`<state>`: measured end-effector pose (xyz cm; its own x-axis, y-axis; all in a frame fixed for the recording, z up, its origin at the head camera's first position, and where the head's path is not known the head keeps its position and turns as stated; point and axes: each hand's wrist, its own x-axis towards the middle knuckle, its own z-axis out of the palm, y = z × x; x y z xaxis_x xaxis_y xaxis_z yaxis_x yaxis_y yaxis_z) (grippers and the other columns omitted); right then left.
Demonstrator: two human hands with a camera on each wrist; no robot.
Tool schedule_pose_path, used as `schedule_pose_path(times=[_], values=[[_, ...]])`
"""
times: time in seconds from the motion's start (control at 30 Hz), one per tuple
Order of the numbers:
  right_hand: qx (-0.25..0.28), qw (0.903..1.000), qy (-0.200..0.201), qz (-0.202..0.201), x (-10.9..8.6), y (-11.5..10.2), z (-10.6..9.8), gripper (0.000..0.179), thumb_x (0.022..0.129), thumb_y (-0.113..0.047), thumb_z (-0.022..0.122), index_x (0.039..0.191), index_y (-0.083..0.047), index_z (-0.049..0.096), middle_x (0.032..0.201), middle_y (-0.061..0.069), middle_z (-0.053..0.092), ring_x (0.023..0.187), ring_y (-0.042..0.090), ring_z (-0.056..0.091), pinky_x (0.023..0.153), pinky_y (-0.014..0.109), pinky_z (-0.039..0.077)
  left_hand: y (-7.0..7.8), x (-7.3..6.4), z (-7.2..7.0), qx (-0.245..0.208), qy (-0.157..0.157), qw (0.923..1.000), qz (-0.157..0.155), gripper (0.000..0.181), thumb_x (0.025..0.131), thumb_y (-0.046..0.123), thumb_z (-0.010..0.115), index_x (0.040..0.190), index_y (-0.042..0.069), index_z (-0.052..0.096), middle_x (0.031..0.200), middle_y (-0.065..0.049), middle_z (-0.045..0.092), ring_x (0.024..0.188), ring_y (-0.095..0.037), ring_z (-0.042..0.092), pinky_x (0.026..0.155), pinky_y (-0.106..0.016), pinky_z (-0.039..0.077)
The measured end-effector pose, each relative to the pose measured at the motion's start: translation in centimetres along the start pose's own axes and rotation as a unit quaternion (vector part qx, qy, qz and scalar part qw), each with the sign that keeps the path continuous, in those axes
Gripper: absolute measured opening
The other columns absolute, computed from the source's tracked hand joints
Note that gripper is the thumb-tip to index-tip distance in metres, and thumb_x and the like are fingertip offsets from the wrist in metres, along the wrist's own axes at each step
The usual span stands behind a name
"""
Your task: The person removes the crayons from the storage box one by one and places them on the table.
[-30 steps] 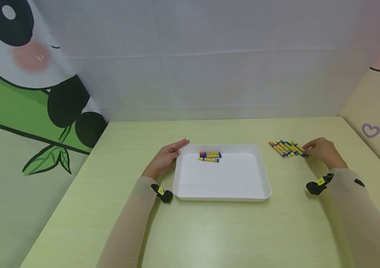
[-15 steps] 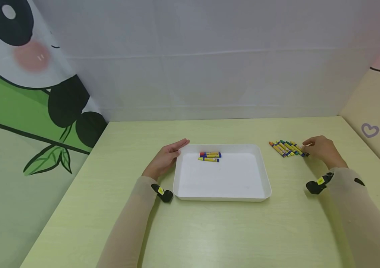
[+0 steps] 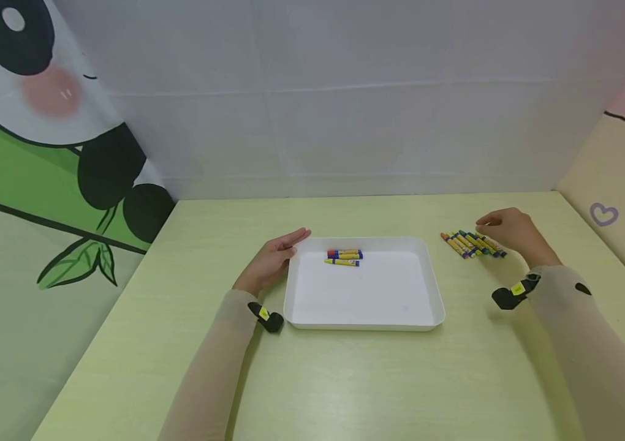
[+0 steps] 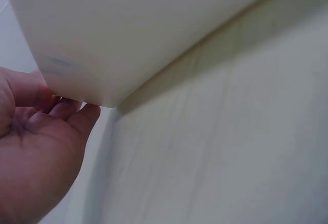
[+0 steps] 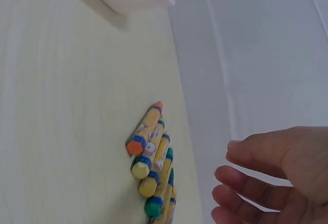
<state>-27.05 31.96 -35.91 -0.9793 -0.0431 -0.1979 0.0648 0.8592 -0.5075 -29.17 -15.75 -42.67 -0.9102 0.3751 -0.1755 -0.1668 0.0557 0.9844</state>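
Observation:
A white rectangular tray (image 3: pixel 364 300) rests on the table, with a red-tipped crayon (image 3: pixel 344 252) and two yellow ones near its back left. My left hand (image 3: pixel 268 263) holds the tray's left edge near the back corner; in the left wrist view, the thumb and curled fingertips meet the rim, partly hidden behind it. To the right of the tray, several crayons (image 3: pixel 472 244) lie slanted in a row, orange, yellow and green among them. My right hand (image 3: pixel 513 231) hovers over the row's right end, thumb and fingers apart and loosely bent, holding nothing in the right wrist view.
The pale wooden table (image 3: pixel 356 380) meets a white cloth wall (image 3: pixel 345 135) at the back. Printed panels stand on the left and right. A small black camera sits on each wrist.
My right hand has left the crayon at the row's right end, rising and shifting left and back over the row. That end crayon now lies uncovered. The left hand has held still.

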Motion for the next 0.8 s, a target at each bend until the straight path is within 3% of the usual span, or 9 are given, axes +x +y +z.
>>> schedule_pose_path(times=[0.4, 0.67, 0.8], values=[[0.038, 0.9973, -0.030, -0.055, 0.4, -6.9, 0.4, 0.047, 0.097, -0.035, 0.053, 0.130, -0.002, 0.057, 0.130, 0.026, 0.056, 0.115, 0.041, 0.054, 0.094, 0.056, 0.046, 0.1, 0.1, 0.1, 0.003, -0.001, 1.0000, 0.003, 0.051, 0.102, -0.002, 0.035, 0.149, 0.015, 0.036, 0.154, 0.003, 0.038, 0.147, -0.014, 0.022, 0.118, -0.040, 0.027], [0.067, 0.9912, -0.063, -0.095, 1.0, -10.8, 2.5, 0.033, 0.096, -0.025, 0.058, 0.122, -0.005, 0.064, 0.117, 0.017, 0.065, 0.103, 0.033, 0.061, 0.083, 0.043, 0.053, 0.0, 0.3, 0.1, 0.003, 0.001, 1.0000, -0.002, 0.050, 0.102, -0.001, 0.036, 0.149, 0.016, 0.037, 0.153, 0.004, 0.038, 0.147, -0.014, 0.022, 0.117, -0.039, 0.027], [0.059, 0.9885, -0.082, -0.113, 1.9, -12.3, 4.0, 0.029, 0.094, -0.021, 0.061, 0.117, -0.005, 0.067, 0.110, 0.015, 0.069, 0.100, 0.034, 0.063, 0.087, 0.044, 0.053, 0.1, 0.3, 0.2, 0.005, -0.001, 1.0000, 0.001, 0.050, 0.102, -0.001, 0.035, 0.149, 0.016, 0.037, 0.154, 0.004, 0.038, 0.147, -0.015, 0.022, 0.117, -0.040, 0.028]])
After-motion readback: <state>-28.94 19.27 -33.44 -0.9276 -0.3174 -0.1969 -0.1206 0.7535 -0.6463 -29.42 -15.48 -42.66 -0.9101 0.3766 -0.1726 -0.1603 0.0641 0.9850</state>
